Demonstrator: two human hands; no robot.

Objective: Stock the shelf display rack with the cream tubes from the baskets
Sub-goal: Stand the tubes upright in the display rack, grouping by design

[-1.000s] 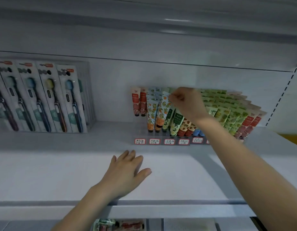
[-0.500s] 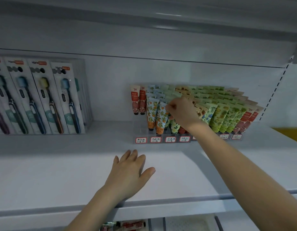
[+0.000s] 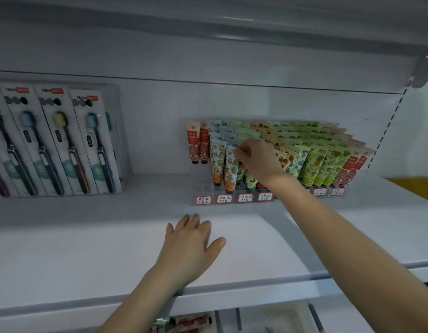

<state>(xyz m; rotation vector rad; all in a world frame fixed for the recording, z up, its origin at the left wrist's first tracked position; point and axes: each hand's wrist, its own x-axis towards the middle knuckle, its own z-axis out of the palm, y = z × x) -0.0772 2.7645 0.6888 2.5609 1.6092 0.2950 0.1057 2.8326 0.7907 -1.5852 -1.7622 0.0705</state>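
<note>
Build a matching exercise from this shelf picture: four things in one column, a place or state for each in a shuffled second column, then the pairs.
1. left hand
2. right hand
3. toothbrush packs
4. price labels

A. along the front edge of the rack
B. standing at the left end of the shelf
C. flat on the bare shelf
D. pinching the top of a cream tube

Pairs: 1-C, 2-D, 3-B, 4-A

At left we see packaged toothbrushes (image 3: 92,140) standing side by side at the back of the white shelf (image 3: 63,236), beneath an upper shelf (image 3: 208,22).
</note>
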